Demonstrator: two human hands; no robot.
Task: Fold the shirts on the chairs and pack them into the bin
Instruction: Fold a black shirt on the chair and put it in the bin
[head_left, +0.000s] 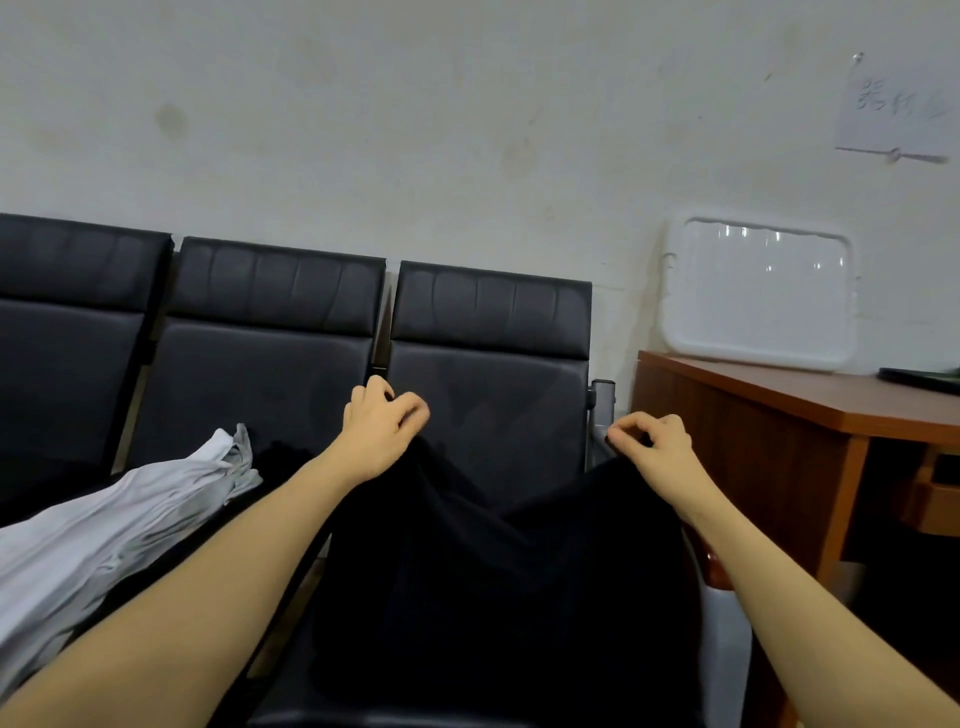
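A black shirt (493, 561) hangs spread in front of the rightmost black chair (488, 384). My left hand (382, 421) grips its upper edge on the left side. My right hand (654, 441) pinches the upper edge on the right, near the chair's metal armrest. The cloth sags between the two hands and covers the seat below. A white shirt (119, 525) lies bunched on the middle chair (260, 364), left of my left forearm. No bin body shows in the frame.
A third black chair (67, 338) stands at the far left. A white plastic lid (758, 296) leans against the wall on a wooden desk (810, 410) at the right. A dark flat object (924, 376) lies on the desk's far right. A paper note (893, 111) hangs on the wall.
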